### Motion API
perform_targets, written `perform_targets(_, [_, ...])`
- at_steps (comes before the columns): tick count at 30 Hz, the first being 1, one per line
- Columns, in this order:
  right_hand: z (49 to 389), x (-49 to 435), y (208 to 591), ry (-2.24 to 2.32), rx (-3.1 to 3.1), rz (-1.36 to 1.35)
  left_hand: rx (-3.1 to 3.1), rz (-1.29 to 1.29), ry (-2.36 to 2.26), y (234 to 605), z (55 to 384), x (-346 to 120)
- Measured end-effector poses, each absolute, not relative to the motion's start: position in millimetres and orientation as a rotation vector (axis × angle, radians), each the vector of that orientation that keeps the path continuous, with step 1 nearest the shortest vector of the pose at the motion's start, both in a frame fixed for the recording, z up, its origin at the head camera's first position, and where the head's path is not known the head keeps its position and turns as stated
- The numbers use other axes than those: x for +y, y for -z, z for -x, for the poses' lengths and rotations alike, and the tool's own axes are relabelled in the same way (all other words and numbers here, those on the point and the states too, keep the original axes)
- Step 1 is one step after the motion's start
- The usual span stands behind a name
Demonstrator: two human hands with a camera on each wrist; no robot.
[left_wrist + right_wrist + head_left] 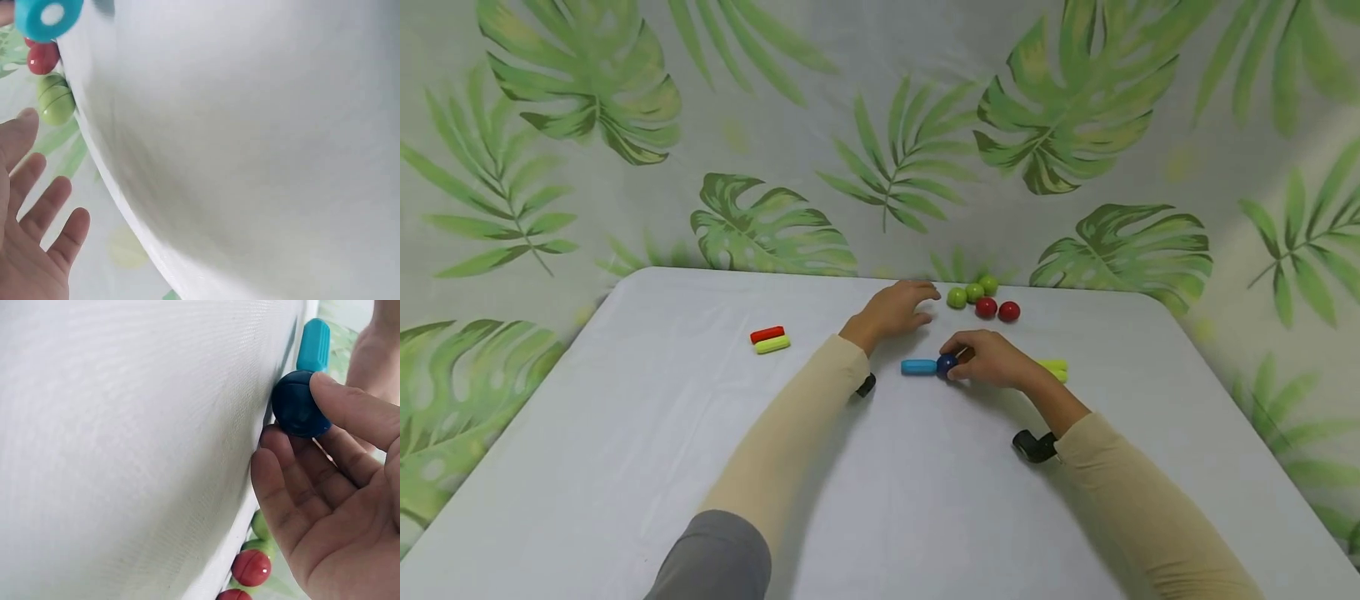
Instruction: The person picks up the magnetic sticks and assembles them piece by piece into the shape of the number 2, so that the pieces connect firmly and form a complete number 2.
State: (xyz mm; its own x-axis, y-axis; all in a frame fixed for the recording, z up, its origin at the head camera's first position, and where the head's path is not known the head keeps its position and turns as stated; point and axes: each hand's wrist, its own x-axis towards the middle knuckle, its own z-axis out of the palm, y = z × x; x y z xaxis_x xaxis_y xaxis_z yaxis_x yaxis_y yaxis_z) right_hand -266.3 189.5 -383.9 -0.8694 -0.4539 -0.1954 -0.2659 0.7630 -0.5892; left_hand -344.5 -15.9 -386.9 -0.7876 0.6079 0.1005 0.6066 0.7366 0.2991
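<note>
My right hand (992, 358) pinches a dark blue ball (947, 367) between thumb and fingers. A light blue ribbed stick (918, 367) lies on the table, its right end at the ball; the right wrist view shows ball (299, 405) and stick (314, 345) in line. Whether the two are joined, I cannot tell. My left hand (893, 310) hovers farther back, fingers spread and holding nothing, nearest the green balls (974, 292). In the left wrist view the left hand's fingers (47, 203) are loosely extended.
Two red balls (997, 310) sit beside the green ones at the table's back edge. A red stick (767, 334) and a yellow-green stick (772, 344) lie to the left. More yellow-green sticks (1058, 369) are partly hidden behind my right hand. White cloth covers the table (880, 500).
</note>
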Motion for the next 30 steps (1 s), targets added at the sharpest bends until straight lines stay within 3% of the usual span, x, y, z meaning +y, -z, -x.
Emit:
perform_targets(15, [266.1,191.4,383.9,0.824,2.628,0.599,2.889,-0.939,-0.277,374.8,360.9,9.9])
perform_targets(30, [267.4,195.4,386.5,0.861,2.61,0.586,2.973,-1.045,-0.344,380.4,368.4,-4.3])
